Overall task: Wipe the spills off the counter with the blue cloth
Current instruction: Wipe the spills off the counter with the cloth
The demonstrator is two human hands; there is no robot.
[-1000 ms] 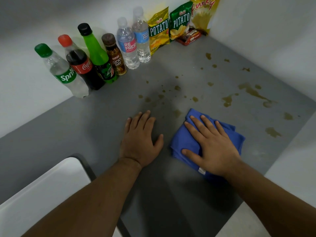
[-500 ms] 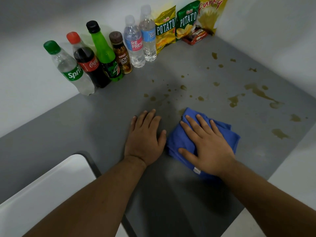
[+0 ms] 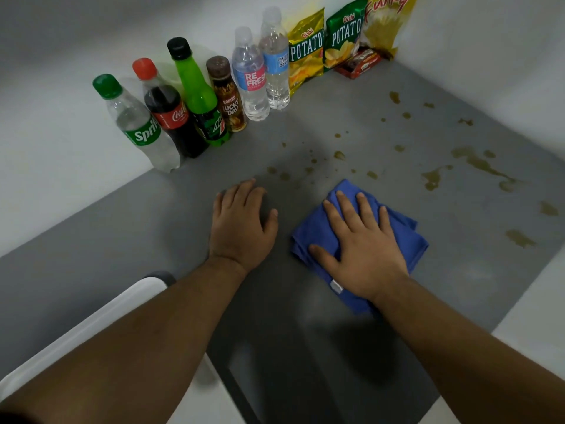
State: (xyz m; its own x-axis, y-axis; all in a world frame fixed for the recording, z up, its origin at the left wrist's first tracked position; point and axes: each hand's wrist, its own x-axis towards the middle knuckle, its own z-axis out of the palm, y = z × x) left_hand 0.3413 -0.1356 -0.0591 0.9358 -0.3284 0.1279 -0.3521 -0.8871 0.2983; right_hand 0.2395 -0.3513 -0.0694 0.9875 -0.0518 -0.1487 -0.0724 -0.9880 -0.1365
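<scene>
A folded blue cloth (image 3: 406, 237) lies on the grey counter (image 3: 91, 240), and my right hand (image 3: 363, 249) presses flat on top of it with fingers spread. My left hand (image 3: 243, 224) rests palm down on the bare counter just left of the cloth, holding nothing. Brown spills dot the counter beyond the hands: small drops (image 3: 308, 169) ahead of the cloth, a bigger streak (image 3: 477, 163) to the far right, and patches (image 3: 519, 238) near the right edge.
Several drink bottles (image 3: 195, 96) stand in a row along the back wall at left. Snack bags (image 3: 324, 47) and a red packet (image 3: 359, 64) fill the back corner. A white surface (image 3: 91, 316) lies at lower left; white walls bound the counter behind and right.
The right hand has slid the cloth slightly toward me and right, away from the left hand, leaving a gap between them. The spot by the cloth's far corner is gone. The left hand stays planted.
</scene>
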